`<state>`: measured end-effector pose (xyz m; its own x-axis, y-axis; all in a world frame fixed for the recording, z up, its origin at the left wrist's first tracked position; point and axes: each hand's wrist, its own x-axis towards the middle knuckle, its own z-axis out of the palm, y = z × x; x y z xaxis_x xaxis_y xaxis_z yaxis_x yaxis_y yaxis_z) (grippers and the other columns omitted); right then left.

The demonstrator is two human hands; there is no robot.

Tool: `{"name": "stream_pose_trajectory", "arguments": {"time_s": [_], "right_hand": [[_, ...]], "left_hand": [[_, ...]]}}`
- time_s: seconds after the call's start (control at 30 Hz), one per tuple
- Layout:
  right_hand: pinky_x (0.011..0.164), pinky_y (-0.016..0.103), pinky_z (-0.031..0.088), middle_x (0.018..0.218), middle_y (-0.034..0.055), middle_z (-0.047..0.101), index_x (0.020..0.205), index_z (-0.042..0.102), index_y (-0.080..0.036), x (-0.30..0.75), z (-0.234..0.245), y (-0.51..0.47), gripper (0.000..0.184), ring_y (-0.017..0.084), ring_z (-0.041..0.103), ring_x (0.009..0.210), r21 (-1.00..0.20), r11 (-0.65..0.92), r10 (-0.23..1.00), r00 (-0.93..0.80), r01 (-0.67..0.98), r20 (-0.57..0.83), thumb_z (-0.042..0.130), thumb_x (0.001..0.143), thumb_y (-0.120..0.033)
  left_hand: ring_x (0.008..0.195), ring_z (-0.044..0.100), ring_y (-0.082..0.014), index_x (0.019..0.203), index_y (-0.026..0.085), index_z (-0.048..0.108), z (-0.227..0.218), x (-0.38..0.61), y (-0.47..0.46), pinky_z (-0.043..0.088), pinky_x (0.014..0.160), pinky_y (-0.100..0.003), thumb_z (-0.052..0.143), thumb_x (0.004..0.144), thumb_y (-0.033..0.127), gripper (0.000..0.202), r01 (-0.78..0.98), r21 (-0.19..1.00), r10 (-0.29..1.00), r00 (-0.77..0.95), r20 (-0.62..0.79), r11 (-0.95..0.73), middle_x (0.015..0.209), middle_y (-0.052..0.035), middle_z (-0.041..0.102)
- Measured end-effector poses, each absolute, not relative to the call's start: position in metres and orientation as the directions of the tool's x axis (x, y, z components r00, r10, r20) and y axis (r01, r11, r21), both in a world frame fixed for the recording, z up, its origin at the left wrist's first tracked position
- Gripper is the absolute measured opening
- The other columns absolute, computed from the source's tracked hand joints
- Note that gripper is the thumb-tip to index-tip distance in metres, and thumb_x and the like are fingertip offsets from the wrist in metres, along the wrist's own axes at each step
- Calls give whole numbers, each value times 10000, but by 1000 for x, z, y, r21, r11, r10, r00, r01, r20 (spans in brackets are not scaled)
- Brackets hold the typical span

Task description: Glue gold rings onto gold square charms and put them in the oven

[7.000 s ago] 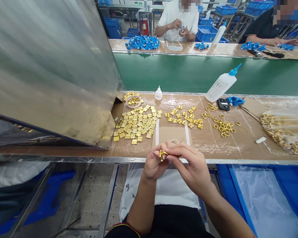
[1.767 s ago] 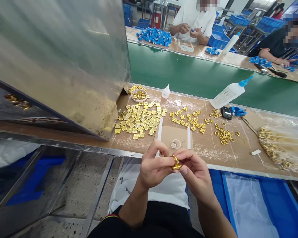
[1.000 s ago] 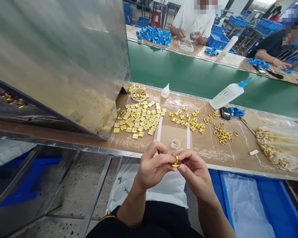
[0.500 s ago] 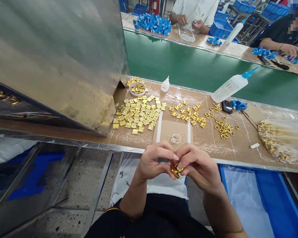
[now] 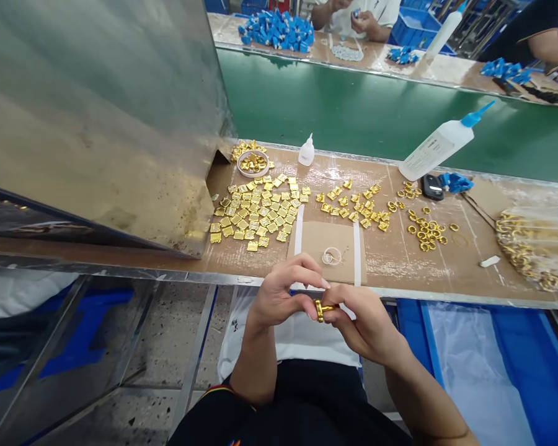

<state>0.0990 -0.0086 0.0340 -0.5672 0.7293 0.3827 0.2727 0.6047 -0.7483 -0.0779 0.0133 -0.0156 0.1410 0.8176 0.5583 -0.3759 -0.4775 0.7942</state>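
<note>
Just in front of the bench edge, both hands meet around a small gold ring (image 5: 320, 310) with a flat, plate-like head. My right hand (image 5: 369, 322) pinches its band between thumb and index finger. The thumb of my left hand (image 5: 281, 294) presses on the flat head, and its index finger reaches over toward the right fingertips. Beyond the hands, a cardboard pad (image 5: 318, 238) with white strips carries a clear round lid-like piece (image 5: 332, 256). Flat gold square pieces (image 5: 255, 214) are spread at the left; gold ring bands (image 5: 426, 229) lie at the right.
Small gold pieces (image 5: 353, 204) lie beyond the pad. A small white bottle (image 5: 307, 152) and a larger, tilted blue-tipped bottle (image 5: 439, 148) stand behind. A metal panel (image 5: 121, 124) blocks the left. A bag of gold pieces (image 5: 534, 248) lies right. Co-workers sit across the green belt (image 5: 307, 93).
The gold ring has been turned, so its flat head now faces my left thumb and its band points right. The hands stay close together; the view has shifted slightly.
</note>
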Motion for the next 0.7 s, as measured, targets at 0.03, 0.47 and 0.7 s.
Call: {"name": "stream_pose_trajectory", "arguments": {"time_s": [0.03, 0.47, 0.7], "right_hand": [[554, 226, 443, 711, -23, 625, 925, 538, -260, 97, 32, -9, 165, 134, 556, 569, -738, 612, 734, -553, 285, 395, 493, 1084, -267], [671, 297, 532, 880, 80, 681, 947, 635, -218, 77, 17, -11, 225, 198, 648, 768, -546, 717, 683, -591, 432, 430, 459, 1086, -231], [601, 290, 412, 760, 33, 661, 861, 640, -211, 72, 13, -16, 311, 160, 548, 636, -410, 777, 628, -631, 477, 455, 427, 1069, -118]], "left_hand": [[755, 592, -149, 993, 240, 771, -16, -79, 13, 483, 678, -266, 785, 828, 568, 367, -392, 803, 842, 115, 528, -450, 833, -22, 645], [1117, 671, -251, 1008, 203, 728, -3, -64, 1, 528, 984, -397, 362, 973, 781, 686, -491, 869, 986, 104, 132, -64, 1136, -131, 727], [997, 741, -252, 914, 192, 732, -4, -63, 7, 567, 891, -378, 353, 920, 855, 763, -603, 790, 989, 144, -26, 109, 998, -109, 776]]}}
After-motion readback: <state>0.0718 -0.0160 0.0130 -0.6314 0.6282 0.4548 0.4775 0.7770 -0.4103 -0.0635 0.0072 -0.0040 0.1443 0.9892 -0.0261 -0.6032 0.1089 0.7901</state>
